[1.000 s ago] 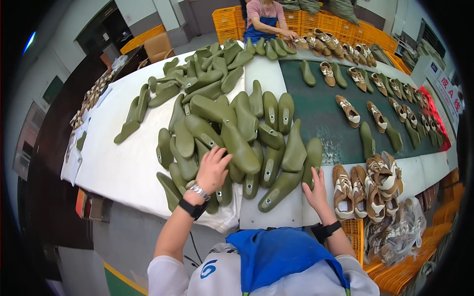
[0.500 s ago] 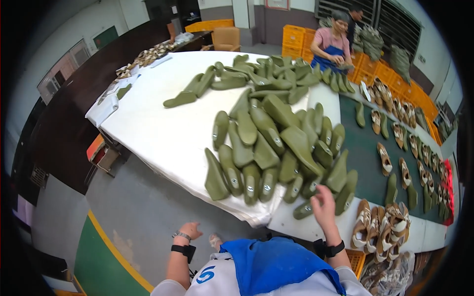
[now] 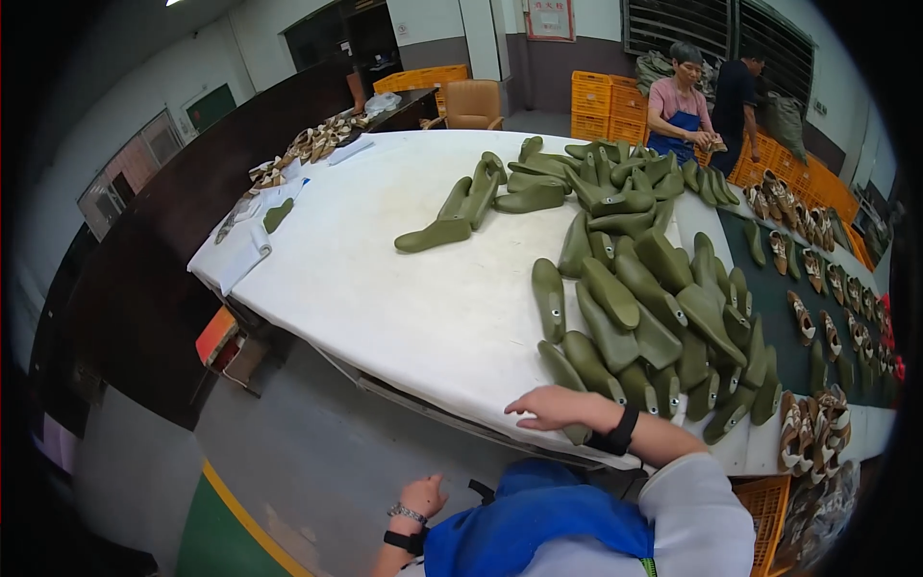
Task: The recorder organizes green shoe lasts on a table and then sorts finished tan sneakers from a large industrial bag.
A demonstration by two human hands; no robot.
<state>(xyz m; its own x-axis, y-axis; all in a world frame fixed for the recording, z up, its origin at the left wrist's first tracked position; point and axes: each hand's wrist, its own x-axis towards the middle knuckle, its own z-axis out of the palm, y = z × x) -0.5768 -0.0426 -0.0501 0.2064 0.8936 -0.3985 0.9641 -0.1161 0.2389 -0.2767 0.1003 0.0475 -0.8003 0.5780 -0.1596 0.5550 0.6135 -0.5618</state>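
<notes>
White-covered table (image 3: pixel 452 298): green shoe lasts (image 3: pixel 649 288) heaped on its right side. Right hand (image 3: pixel 548 408): at the table's near edge, just beside the nearest lasts, empty, fingers loosely extended. Left hand (image 3: pixel 423 495): off the table's near edge, apart from the lasts, empty, part-curled.

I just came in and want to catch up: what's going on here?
The person's right hand is empty at the near edge of a white table, beside a heap of green shoe lasts. Their left hand, also empty, is low, off the table. To the right, brown-and-white shoes and more lasts stand on a dark green surface. Across the table, a co-worker in a blue apron holds something too small to make out.
</notes>
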